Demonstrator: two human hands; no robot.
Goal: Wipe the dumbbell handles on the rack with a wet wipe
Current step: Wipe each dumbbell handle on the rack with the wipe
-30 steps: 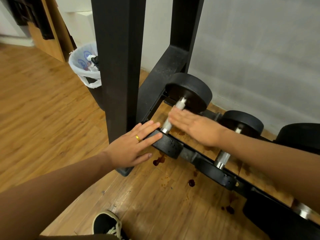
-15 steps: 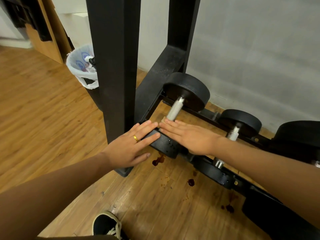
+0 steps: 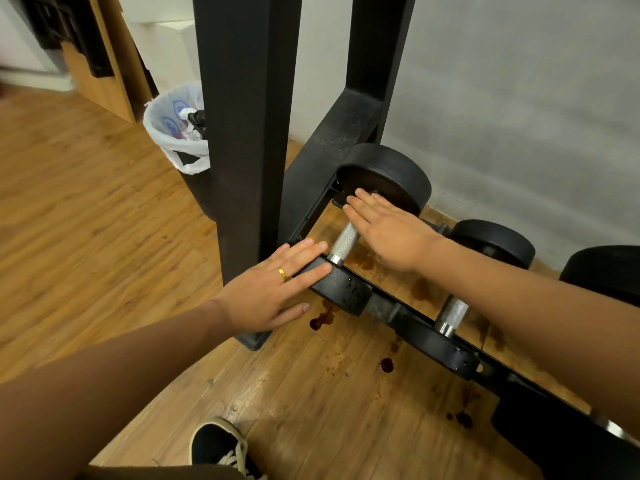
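Hands low at the rack (image 3: 242, 133), both flat and well apart, neither curled round anything. Left hand (image 3: 273, 285), gold ring showing, lies with straight fingers on the near black head (image 3: 341, 289) of the leftmost dumbbell (image 3: 346, 233). Right hand (image 3: 391, 230) is spread palm-down over the far end of its knurled steel handle (image 3: 341, 247), fingertips up against the far head (image 3: 391, 174). Whether a wipe sits under that palm, I can't tell. That dumbbell lies across the bottom rail (image 3: 384, 308), just above the wooden floor (image 3: 86, 220). Second handle (image 3: 452, 313) sits untouched further right. Dark stains (image 3: 320, 320) spot the boards below, and a lined bin (image 3: 173, 126) stands behind the rack's upright.
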